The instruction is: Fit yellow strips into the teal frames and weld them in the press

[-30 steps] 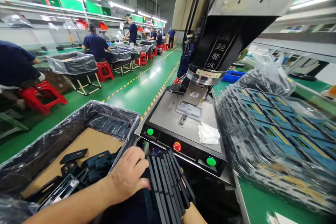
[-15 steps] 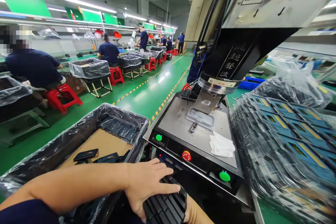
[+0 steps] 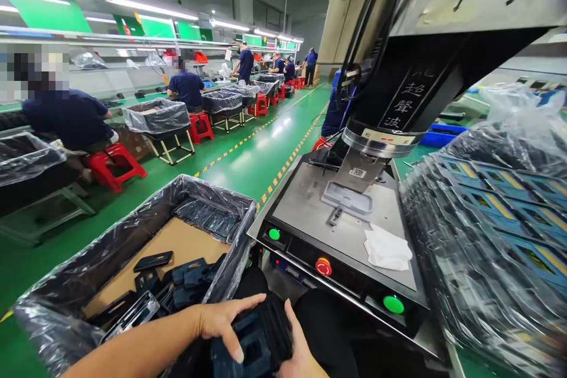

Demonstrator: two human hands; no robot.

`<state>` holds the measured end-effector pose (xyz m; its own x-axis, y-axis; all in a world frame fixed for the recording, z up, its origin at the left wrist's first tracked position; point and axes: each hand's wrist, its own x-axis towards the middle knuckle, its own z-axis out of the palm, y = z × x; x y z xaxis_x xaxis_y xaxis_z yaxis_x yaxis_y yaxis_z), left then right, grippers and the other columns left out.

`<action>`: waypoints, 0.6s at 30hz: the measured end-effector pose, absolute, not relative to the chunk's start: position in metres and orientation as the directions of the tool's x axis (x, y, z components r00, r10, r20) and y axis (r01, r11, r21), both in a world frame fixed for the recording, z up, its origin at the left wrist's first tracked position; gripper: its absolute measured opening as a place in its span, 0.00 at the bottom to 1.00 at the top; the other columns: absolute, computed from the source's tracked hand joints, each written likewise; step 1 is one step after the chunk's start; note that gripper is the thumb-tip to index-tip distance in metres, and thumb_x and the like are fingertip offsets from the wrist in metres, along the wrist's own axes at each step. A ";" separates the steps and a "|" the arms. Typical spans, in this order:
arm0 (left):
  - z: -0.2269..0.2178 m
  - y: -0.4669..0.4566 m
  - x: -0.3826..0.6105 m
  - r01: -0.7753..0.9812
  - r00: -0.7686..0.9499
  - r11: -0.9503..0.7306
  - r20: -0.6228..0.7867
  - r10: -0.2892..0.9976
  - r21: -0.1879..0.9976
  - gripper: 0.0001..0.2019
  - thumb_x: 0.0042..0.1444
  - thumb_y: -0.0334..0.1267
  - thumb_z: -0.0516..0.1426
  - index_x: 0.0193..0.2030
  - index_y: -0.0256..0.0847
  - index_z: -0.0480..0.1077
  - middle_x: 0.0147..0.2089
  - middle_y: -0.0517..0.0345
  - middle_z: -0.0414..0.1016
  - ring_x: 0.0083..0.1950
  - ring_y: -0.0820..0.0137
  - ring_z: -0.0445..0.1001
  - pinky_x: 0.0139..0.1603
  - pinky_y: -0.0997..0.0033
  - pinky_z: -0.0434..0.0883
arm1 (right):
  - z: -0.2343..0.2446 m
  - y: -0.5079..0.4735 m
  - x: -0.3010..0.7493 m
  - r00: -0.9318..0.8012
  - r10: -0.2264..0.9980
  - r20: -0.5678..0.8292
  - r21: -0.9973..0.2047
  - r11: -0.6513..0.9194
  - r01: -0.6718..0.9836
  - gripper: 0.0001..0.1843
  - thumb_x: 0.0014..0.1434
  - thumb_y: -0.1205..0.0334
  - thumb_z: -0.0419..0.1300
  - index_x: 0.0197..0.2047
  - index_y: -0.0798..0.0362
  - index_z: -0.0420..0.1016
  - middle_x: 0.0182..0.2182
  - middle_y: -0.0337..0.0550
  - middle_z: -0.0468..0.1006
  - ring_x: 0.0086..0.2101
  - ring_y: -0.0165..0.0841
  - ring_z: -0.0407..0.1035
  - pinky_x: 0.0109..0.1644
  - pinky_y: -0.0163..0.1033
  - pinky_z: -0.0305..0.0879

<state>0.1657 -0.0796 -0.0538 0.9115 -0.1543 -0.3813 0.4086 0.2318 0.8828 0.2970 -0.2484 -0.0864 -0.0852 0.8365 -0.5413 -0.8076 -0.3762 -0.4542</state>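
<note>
Low in front of me I hold a stack of dark plastic frames (image 3: 254, 339) between both hands. My left hand (image 3: 224, 322) is closed on the stack's left side, its thumb lying across the face of the nearest frame. Against the right side presses my right hand (image 3: 297, 345), partly cut off by the lower picture edge. Just left of my hands stands a plastic-lined bin (image 3: 62, 292), where loose dark plastic parts (image 3: 190, 274) lie on brown cardboard (image 3: 162, 239).
A press machine (image 3: 385, 124) marked as ultrasonic stands ahead, with green buttons (image 3: 393, 305), a red stop button (image 3: 323, 266) and a white cloth (image 3: 387, 248) on its plate. Stacked clear trays (image 3: 487, 236) rise at right. Co-workers (image 3: 186, 87) sit along the left bench.
The stack has turned, so a frame's broad face now shows instead of ridged edges. My left hand has moved from on top to its left side; my right hand shows more. The view shifted slightly.
</note>
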 end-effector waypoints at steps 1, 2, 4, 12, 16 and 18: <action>-0.059 -0.079 0.166 0.435 0.900 0.339 -0.409 -0.150 0.834 0.63 0.23 0.34 0.74 0.71 0.51 0.52 0.66 0.51 0.65 0.67 0.50 0.62 0.66 0.46 0.59 | -0.089 -0.246 0.298 -0.115 0.824 -0.555 -0.410 -0.391 -0.824 0.46 0.36 0.17 0.55 0.49 0.40 0.78 0.48 0.48 0.78 0.52 0.61 0.68 0.50 0.71 0.63; -0.065 -0.079 0.166 0.453 0.888 0.436 -0.439 -0.140 0.778 0.59 0.24 0.33 0.73 0.68 0.52 0.57 0.61 0.51 0.71 0.61 0.51 0.69 0.61 0.46 0.65 | -0.090 -0.244 0.300 -0.138 0.816 -0.561 -0.389 -0.407 -0.827 0.50 0.34 0.15 0.53 0.48 0.44 0.78 0.48 0.52 0.78 0.52 0.62 0.68 0.50 0.72 0.61; -0.077 -0.080 0.164 0.451 0.864 0.587 -0.495 -0.098 0.672 0.48 0.26 0.32 0.71 0.61 0.49 0.66 0.48 0.53 0.79 0.46 0.56 0.79 0.50 0.51 0.73 | -0.089 -0.240 0.304 -0.170 0.802 -0.573 -0.345 -0.424 -0.837 0.55 0.30 0.13 0.52 0.46 0.48 0.79 0.48 0.56 0.78 0.52 0.61 0.68 0.51 0.73 0.59; -0.088 -0.088 0.178 0.318 0.715 0.847 -0.695 0.082 0.427 0.19 0.42 0.52 0.66 0.28 0.35 0.73 0.28 0.52 0.78 0.32 0.68 0.77 0.37 0.71 0.74 | -0.063 -0.226 0.294 0.358 0.783 -0.509 -0.614 -0.039 -0.788 0.51 0.47 0.27 0.63 0.68 0.44 0.59 0.64 0.45 0.63 0.63 0.44 0.55 0.65 0.51 0.56; -0.040 -0.081 0.212 0.215 0.763 0.804 -0.609 0.216 0.555 0.14 0.44 0.43 0.67 0.28 0.34 0.71 0.23 0.57 0.75 0.25 0.71 0.74 0.31 0.72 0.72 | -0.045 -0.213 0.305 0.600 0.724 -0.341 -0.830 0.068 -0.554 0.59 0.49 0.43 0.72 0.73 0.44 0.41 0.70 0.40 0.50 0.67 0.37 0.45 0.71 0.42 0.41; -0.013 -0.072 0.234 0.184 0.778 0.770 -0.569 0.266 0.611 0.13 0.45 0.41 0.67 0.29 0.33 0.72 0.23 0.57 0.75 0.24 0.71 0.74 0.32 0.71 0.73 | -0.033 -0.201 0.323 0.574 0.760 -0.305 -0.830 0.083 -0.551 0.58 0.51 0.45 0.72 0.73 0.42 0.41 0.70 0.37 0.47 0.68 0.34 0.42 0.71 0.41 0.39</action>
<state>0.2340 -0.0723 -0.0126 0.7785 0.2656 -0.5687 0.1840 0.7697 0.6113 0.3232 -0.2008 -0.0331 0.5736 0.7604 -0.3045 -0.5510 0.0831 -0.8304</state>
